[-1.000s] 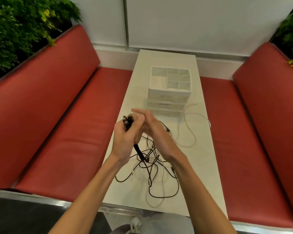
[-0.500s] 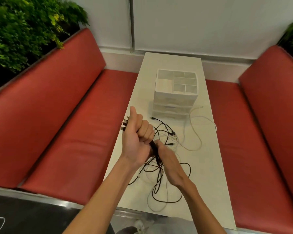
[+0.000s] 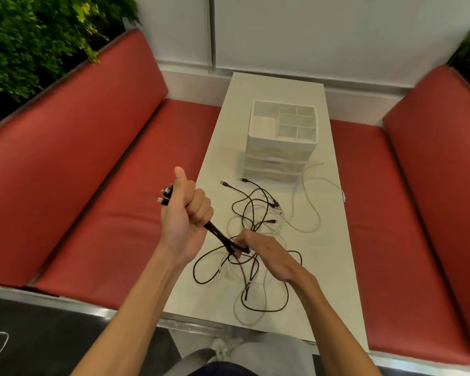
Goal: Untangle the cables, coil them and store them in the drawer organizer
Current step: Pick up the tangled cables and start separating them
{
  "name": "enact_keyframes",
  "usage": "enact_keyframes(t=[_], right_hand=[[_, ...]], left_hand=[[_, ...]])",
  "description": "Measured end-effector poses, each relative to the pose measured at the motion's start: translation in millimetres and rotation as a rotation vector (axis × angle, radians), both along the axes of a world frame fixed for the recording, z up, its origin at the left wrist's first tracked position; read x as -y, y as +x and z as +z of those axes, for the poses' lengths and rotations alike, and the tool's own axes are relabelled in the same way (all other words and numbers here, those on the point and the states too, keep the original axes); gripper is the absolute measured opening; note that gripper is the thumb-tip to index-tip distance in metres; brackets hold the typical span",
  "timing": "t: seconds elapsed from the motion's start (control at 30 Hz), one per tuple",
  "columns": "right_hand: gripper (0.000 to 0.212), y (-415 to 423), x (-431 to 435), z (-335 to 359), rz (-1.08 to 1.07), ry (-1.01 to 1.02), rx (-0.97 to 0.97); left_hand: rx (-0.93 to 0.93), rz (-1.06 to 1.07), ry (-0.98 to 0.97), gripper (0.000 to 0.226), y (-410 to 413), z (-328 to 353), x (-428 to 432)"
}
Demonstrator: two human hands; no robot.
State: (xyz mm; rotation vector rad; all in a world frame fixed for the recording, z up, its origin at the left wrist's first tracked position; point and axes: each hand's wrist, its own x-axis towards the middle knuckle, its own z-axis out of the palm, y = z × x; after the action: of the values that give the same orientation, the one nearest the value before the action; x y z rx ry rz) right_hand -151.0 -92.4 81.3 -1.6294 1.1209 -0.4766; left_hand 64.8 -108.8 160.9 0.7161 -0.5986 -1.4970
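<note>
Gripping the black cables (image 3: 219, 236) as a bundle, my left hand (image 3: 183, 215) is a closed fist near the plugs, and my right hand (image 3: 263, 255) pinches them lower, in the tangle on the table (image 3: 337, 280). They seem light, soft and springy; holding near the plugs is best. Farther, white cables (image 3: 308, 210) cross them, and the drawer organizer (image 3: 280, 153) waits with drawers closed.

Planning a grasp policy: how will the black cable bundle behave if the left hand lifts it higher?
Probably floppy: the black cable bundle runs straight only between the left hand and right hand; beyond that it lies in loose loops on the table. It likely drags the white cable along, since the strands cross. Seems light, held in one fist.
</note>
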Motion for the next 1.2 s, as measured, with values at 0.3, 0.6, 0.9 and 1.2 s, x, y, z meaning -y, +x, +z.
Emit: enact_keyframes(t=[0.3, 0.6, 0.9, 1.2], right_hand=[[0.020, 7, 52, -88, -0.443, -0.163, -0.329], [0.038, 89, 65, -148, 0.097, -0.262, -0.910], [0.021, 34, 32, -109, -0.098, -0.332, -0.348], [0.020, -65, -33, -93, -0.691, 0.012, -0.109]], left_hand=[[0.121, 0.011, 0.136, 0.061, 12, -26, -36], [0.220, 0.090, 0.209, 0.057, 17, -36, -48], [0.260, 0.123, 0.290, 0.053, 29, -65, -55], [0.330, -0.005, 0.281, 0.052, 0, -75, -37]])
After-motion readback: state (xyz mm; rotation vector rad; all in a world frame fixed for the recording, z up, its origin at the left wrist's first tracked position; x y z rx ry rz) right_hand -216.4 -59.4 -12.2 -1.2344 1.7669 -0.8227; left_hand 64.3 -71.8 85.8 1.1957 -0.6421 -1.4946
